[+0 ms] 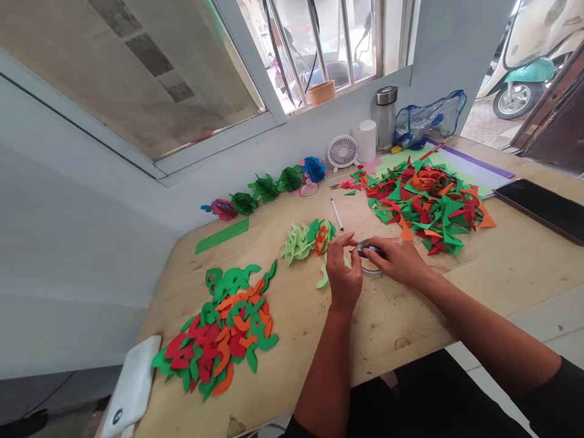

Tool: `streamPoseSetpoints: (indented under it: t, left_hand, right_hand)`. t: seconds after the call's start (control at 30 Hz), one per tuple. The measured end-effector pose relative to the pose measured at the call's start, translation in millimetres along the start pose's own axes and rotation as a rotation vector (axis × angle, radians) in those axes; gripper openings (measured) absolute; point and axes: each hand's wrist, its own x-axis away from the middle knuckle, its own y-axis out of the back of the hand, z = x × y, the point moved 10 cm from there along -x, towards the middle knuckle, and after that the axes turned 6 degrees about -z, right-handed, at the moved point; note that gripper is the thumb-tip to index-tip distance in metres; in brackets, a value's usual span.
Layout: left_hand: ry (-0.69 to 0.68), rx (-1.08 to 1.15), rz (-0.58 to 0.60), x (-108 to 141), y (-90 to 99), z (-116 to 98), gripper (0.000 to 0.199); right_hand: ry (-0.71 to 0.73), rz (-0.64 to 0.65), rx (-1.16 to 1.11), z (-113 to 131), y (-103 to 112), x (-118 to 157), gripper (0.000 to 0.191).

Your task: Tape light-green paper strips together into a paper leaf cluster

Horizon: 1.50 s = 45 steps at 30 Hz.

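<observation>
Near the table's middle, my right hand (399, 258) is closed around a small dark tool (375, 249) with a narrow end pointing left; its exact kind does not show. Close by on the left, my left hand (344, 271) has its fingers curled and its thumb bent in near the tool's tip. Whatever lies between those fingers is too small to make out. Under both hands lies a round ring-like object (371, 271), partly hidden. Light green cut paper (323, 278) sticks out beside my left hand. A pile of pale green cutouts (297, 243) lies just beyond it.
Red, green and orange scraps (429, 204) are heaped at the back right, near a phone (542, 207). Curved cutouts (223, 328) are piled at the left front. A white pen (336, 214), small fan (343, 152) and glass bottle (385, 121) stand or lie farther back.
</observation>
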Motion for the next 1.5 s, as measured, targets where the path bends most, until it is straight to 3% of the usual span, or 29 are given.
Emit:
streamPoseSetpoints:
  t: [0.3, 0.6, 0.8, 1.13, 1.5]
  left_hand:
    - [0.101, 0.033, -0.055, 0, 5.5, 9, 0.035]
    - [0.404, 0.248, -0.162, 4, 7.4, 42, 0.027]
    - [0.528, 0.332, -0.151, 9, -0.5, 58, 0.017]
    - [0.594, 0.417, -0.107, 11, -9.8, 61, 0.021]
    - [0.559, 0.391, -0.113, 11, -8.8, 64, 0.022]
  right_hand:
    - [-0.008, 0.0, 0.016, 0, 0, 0, 0.03]
    - [-0.021, -0.024, 0.036, 1, 4, 0, 0.031]
    - [-0.018, -0.027, 0.062, 1, 4, 0, 0.032]
    - [0.012, -0.035, 0.097, 2, 2, 0, 0.032]
    - [-0.056, 0.001, 0.175, -4, 1, -1, 0.032]
